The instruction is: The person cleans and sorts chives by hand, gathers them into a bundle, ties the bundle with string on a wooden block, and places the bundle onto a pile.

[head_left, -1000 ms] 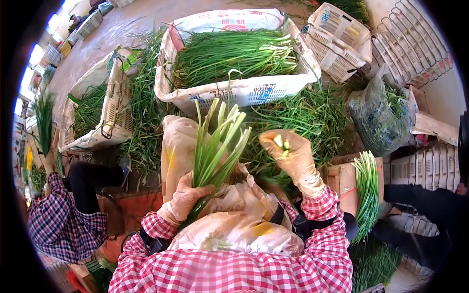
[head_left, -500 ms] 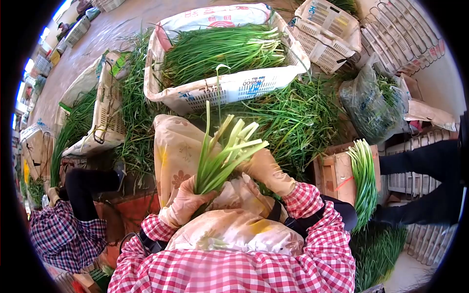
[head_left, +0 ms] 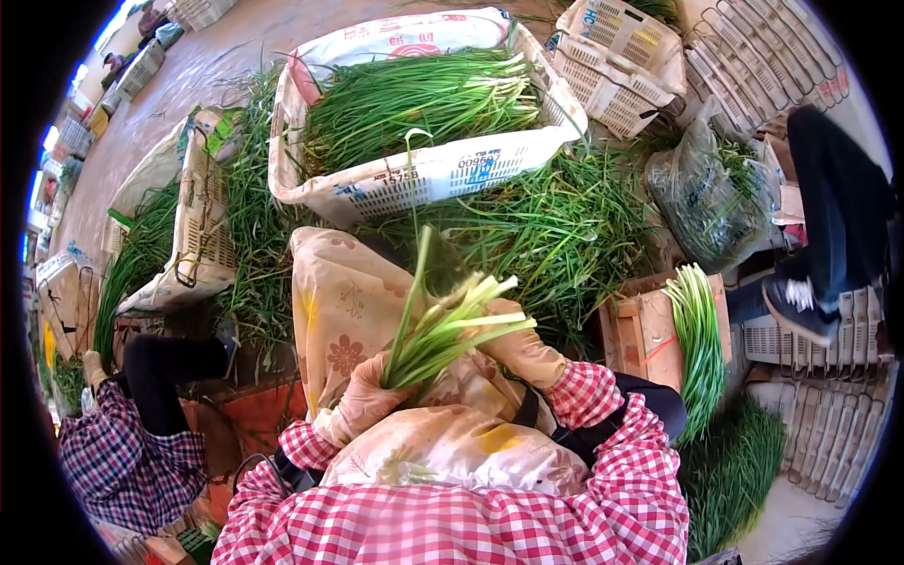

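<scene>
My left hand (head_left: 369, 397), in a pale glove, is closed around a small bunch of green chives (head_left: 428, 350) over my lap. The thick, pale ends of the stalks point up and to the right, and one stalk stands apart, more upright. My right hand (head_left: 520, 353), gloved too, is just behind the pale ends at the right; its fingers are hidden by the stalks. Under both hands lies a beige flowered apron (head_left: 344, 311). A tied-looking bundle of chives (head_left: 695, 348) rests over a wooden box (head_left: 645, 339) to my right.
Ahead stands a white crate (head_left: 424, 179) filled with chives. Loose greens (head_left: 556, 235) lie heaped before it. Another crate (head_left: 202, 217) is at the left, near a seated person in a checked shirt (head_left: 132, 452). At the right are a plastic bag (head_left: 716, 198) and a person's leg (head_left: 829, 217).
The bunch has tipped further right in my left hand, and my right hand has shifted slightly right and down. A person's leg and shoe at the right have changed position.
</scene>
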A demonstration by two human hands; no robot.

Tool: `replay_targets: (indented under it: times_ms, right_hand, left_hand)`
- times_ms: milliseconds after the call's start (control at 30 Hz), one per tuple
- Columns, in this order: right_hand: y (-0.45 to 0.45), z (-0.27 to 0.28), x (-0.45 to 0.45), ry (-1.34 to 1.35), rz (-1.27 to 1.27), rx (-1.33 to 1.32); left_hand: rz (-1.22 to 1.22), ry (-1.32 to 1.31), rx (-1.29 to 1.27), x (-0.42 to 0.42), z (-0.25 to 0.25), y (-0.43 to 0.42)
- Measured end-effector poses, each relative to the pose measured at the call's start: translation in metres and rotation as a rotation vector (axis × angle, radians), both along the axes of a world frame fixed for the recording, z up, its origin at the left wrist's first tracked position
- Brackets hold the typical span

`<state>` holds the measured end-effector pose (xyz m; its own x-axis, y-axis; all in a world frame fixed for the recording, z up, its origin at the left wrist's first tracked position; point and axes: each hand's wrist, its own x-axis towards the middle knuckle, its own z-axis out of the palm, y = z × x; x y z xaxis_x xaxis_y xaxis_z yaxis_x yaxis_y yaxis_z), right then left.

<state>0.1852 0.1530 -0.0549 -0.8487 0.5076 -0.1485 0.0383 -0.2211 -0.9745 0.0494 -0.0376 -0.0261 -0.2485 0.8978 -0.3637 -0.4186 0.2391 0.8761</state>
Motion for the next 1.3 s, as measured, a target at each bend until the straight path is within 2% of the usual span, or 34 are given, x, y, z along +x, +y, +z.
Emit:
replay_targets:
  times_ms: [67,167,233,300,367,467,600,700,733,767,833,867,900,967,1033,1067,1100,1133,1167,1200,1233,1267,1300]
  right_hand:
    - [-0.001,0.012,-0.002,-0.069,0.003,-0.092]
    - [-0.007,0.002,-0.005,-0.011,-0.089,-0.667]
    - [-0.008,0.010,-0.015,-0.189,-0.058,-0.581]
    - [0.006,0.042,-0.017,-0.586,0.208,-0.162]
    - [0.009,0.042,-0.018,-0.535,0.189,-0.139]
    - [0.014,0.043,-0.018,-0.436,0.242,-0.112]
    - [0.034,0.060,-0.011,-0.424,0.428,-0.264]
    - [0.049,0.056,0.000,-0.363,0.572,-0.244]
    - [0.047,0.056,0.004,-0.278,0.509,-0.253]
    - [0.048,0.034,0.008,-0.077,0.441,-0.156]
    - [0.061,0.065,0.010,-0.167,0.427,-0.213]
    - [0.068,0.053,0.016,-0.128,0.370,-0.278]
    - [0.075,0.062,0.019,-0.026,0.362,-0.460]
    - [0.077,0.090,0.022,-0.055,0.145,-0.199]
    - [0.102,0.102,0.033,0.122,-0.145,-0.495]
    - [0.125,0.115,0.046,0.115,-0.191,-0.303]
    - [0.143,0.127,0.056,0.187,-0.220,0.002]
    - [0.164,0.134,0.068,0.217,-0.389,0.104]
    - [0.175,0.155,0.072,0.086,-0.625,0.273]
    - [0.205,0.158,0.087,0.027,-0.715,0.422]
    - [0.211,0.157,0.082,0.070,-0.954,0.582]
    - [0.222,0.151,0.083,-0.151,-0.958,0.808]
    - [0.213,0.137,0.070,-0.334,-0.875,0.909]
  left_hand:
    - [0.011,-0.028,0.011,0.001,-0.002,-0.002]
    - [0.008,-0.132,-0.026,0.002,-0.005,-0.002]
    - [0.041,-0.240,-0.110,-0.003,0.011,0.003]
    - [0.065,-0.268,-0.131,-0.016,-0.001,0.001]
    - [-0.043,-0.353,-0.145,-0.030,-0.008,0.002]
    - [-0.053,-0.501,-0.153,-0.023,0.004,0.012]
    - [-0.102,-0.550,-0.121,-0.013,0.015,0.019]
    - [-0.140,-0.576,-0.107,-0.015,0.008,0.013]
    - [-0.151,-0.578,-0.094,-0.014,0.007,0.012]
    - [-0.164,-0.579,-0.081,-0.013,0.006,0.010]
    - [-0.184,-0.577,-0.054,-0.013,0.006,0.010]
    - [-0.189,-0.576,-0.040,-0.014,0.007,0.009]
    - [-0.188,-0.574,-0.026,-0.016,0.010,0.009]
    - [-0.153,-0.530,-0.065,-0.018,0.013,0.006]
    - [-0.110,-0.504,-0.088,-0.021,0.006,-0.002]
    - [-0.099,-0.481,-0.094,-0.024,0.000,-0.007]
    - [-0.085,-0.458,-0.099,-0.029,-0.008,-0.014]
    - [-0.066,-0.433,-0.104,-0.033,-0.011,-0.019]
    - [-0.044,-0.431,-0.120,-0.036,-0.009,-0.022]
    - [-0.020,-0.427,-0.134,-0.039,-0.007,-0.025]
    - [0.004,-0.423,-0.147,-0.042,-0.002,-0.028]
    - [0.062,-0.425,-0.127,-0.040,0.013,-0.022]
    - [0.090,-0.409,-0.117,-0.040,0.011,-0.023]
